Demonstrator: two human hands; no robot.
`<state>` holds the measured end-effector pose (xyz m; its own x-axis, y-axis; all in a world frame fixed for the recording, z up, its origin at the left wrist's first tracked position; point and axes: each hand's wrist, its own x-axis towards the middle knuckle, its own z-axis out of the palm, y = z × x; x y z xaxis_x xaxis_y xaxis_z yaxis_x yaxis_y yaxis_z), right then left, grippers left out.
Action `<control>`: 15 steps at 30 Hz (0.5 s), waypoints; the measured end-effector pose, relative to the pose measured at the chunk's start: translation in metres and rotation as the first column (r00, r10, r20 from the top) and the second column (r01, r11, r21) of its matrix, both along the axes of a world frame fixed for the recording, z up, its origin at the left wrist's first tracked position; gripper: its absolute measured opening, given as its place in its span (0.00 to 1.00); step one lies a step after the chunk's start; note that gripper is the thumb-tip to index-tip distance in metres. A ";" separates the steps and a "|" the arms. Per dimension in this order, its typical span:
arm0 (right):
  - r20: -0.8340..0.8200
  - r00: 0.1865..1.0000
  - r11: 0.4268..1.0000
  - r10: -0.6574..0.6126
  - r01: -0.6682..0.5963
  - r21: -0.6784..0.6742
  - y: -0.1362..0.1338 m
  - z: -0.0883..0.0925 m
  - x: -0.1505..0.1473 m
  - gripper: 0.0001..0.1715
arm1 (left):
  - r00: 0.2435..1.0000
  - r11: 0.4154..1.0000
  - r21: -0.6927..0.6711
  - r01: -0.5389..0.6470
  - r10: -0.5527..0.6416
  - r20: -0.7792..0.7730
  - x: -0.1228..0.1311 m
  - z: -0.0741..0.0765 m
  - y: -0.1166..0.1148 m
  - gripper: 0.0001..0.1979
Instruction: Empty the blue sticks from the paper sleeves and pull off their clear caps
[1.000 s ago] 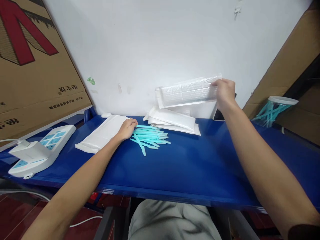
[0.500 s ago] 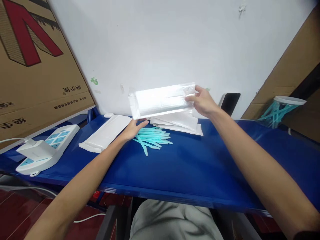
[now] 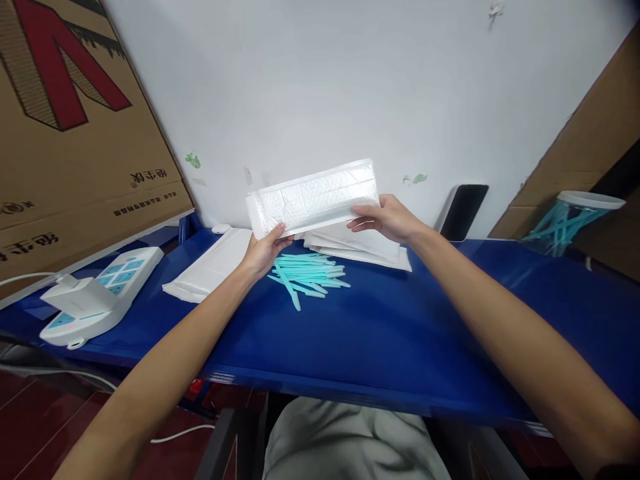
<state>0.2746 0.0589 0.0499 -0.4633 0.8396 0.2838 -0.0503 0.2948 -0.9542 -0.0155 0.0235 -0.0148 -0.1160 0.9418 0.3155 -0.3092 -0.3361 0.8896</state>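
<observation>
A long white bubble mailer is held up in front of the wall, tilted with its right end higher. My left hand pinches its lower left corner, thumb on the front face. At the lower right edge my right hand grips the same mailer, fingers partly below it. Beneath, on the blue table, lies a loose pile of slim turquoise sticks with pale tips, like eyebrow razors. Behind the pile rest several white mailers. Another white mailer lies to the left, partly covered by my left forearm.
A white power strip with a plugged-in charger sits on the table's left. A dark-screened phone leans on the wall. At the right stands a clear container with turquoise sticks. A large cardboard box stands left.
My left hand has risen from beside the turquoise pile and taken hold of the mailer's lower left corner. My right hand has shifted from the mailer's right end to its lower edge.
</observation>
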 end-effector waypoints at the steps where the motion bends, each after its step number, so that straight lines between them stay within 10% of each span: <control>1: 0.000 1.000 1.000 0.020 -0.020 0.002 -0.001 0.001 0.000 0.21 | 1.000 0.999 -0.020 0.026 -0.026 0.001 0.000 0.000 -0.001 0.18; 7: -0.009 0.995 0.995 0.103 -0.103 0.005 -0.002 0.001 0.004 0.22 | 0.987 0.981 -0.124 0.152 -0.142 0.080 0.002 0.000 -0.001 0.18; 15: -0.036 0.999 0.997 -0.036 0.038 0.063 0.005 0.002 0.007 0.21 | 0.956 0.950 0.106 -0.293 0.294 0.003 -0.017 0.004 0.008 0.26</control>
<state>0.2817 0.0637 0.0518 -0.4208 0.8359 0.3525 -0.0714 0.3568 -0.9314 -0.0328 0.0316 -0.0108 -0.3777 0.8288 0.4128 -0.1720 -0.5009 0.8483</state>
